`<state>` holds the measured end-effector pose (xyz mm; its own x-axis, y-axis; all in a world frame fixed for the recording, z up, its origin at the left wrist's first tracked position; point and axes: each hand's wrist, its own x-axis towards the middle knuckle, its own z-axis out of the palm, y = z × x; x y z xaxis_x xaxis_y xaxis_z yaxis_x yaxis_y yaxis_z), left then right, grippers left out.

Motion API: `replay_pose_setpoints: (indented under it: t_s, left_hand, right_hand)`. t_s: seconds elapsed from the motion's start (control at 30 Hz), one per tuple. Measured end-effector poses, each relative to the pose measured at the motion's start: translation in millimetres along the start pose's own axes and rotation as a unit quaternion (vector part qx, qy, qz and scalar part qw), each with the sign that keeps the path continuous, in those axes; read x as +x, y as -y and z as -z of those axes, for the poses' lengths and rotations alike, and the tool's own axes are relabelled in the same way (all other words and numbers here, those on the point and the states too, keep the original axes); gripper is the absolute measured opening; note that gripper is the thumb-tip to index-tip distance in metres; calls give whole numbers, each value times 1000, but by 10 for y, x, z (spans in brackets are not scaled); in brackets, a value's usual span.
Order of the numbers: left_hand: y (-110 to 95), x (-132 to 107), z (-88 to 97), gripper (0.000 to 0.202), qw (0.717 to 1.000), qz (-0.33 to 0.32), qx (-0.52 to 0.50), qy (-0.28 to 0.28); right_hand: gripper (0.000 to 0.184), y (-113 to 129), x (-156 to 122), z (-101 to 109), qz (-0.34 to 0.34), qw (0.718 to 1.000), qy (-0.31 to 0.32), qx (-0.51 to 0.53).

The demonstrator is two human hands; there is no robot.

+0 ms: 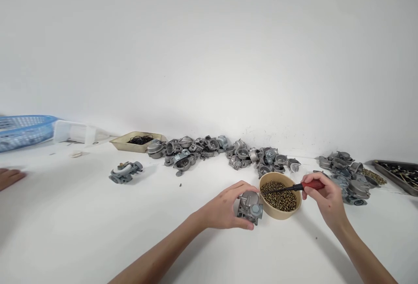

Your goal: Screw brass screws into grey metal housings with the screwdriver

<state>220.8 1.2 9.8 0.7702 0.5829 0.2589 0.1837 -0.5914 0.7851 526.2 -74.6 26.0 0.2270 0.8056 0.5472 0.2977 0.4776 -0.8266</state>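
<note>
My left hand [225, 207] is wrapped round a grey metal carburetor body [250, 207] resting on the white table. My right hand [326, 199] grips a screwdriver with a red handle [311, 185]; its dark shaft reaches left into a tan bowl [280, 213] filled with small brass screws [281, 194]. The bowl stands just right of the carburetor body, between my two hands.
A long heap of grey metal castings [215, 151] lies along the wall, with another pile [348, 175] at right. A tan tray of black rings [139, 141], one lone carburetor [126, 171], a blue basket [22, 130] and a dark tray [398, 175] stand about. Another person's hand [9, 177] rests at far left.
</note>
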Motion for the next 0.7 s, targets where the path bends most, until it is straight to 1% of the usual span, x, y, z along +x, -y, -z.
replay_pose_setpoints:
  t_s: [0.13, 0.33, 0.7]
  left_hand:
    - [24, 7, -7, 71, 1000, -6, -6, 4]
    - [5, 4, 25, 68, 1000, 20, -12, 14]
    - [0, 1, 43, 68, 999, 22, -8, 22]
  right_hand:
    - [12, -25, -9, 13, 7, 1000, 9, -8]
    - [11, -24, -12, 6, -4, 1000, 9, -4]
    - [12, -4, -8, 0, -11, 1000, 11, -16]
